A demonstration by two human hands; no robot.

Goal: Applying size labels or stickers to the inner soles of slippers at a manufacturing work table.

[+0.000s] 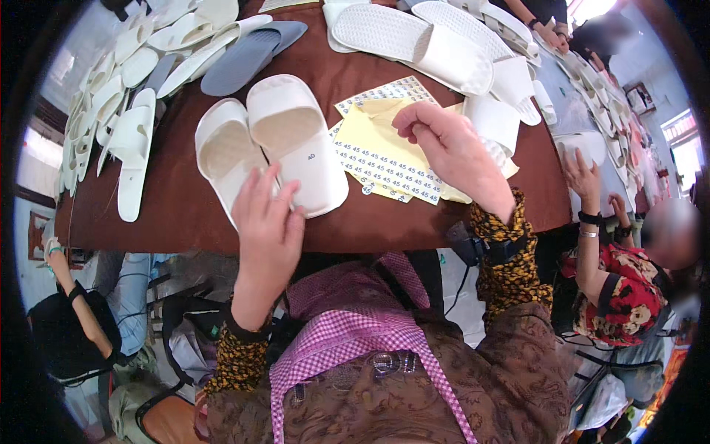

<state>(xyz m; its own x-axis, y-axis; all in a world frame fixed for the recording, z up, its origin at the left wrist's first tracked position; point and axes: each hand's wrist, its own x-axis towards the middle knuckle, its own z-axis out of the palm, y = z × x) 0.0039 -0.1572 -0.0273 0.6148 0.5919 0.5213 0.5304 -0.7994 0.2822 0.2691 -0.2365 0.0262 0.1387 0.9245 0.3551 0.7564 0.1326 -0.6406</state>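
Observation:
A pair of white slippers (287, 111) lies side by side on the brown-covered table in front of me, toes pointing away. The right slipper has a small dark printed mark on its insole. My left hand (268, 222) is open, its fingers spread over the heel ends where the two slippers meet. To their right lies a loose stack of yellow and white sticker sheets (377, 144) with rows of dark printed labels. Over the sheets' right part, my right hand (452, 148) is closed with thumb and forefinger pinched together. Whatever is between these fingertips is too small to make out.
Many white slippers (384, 33) are heaped along the far side, with more at the left (135, 148). Grey slippers (248, 59) lie among them. A person's hand (583, 177) touches a white slipper at the right. The brown table's front edge (399, 248) curves before me.

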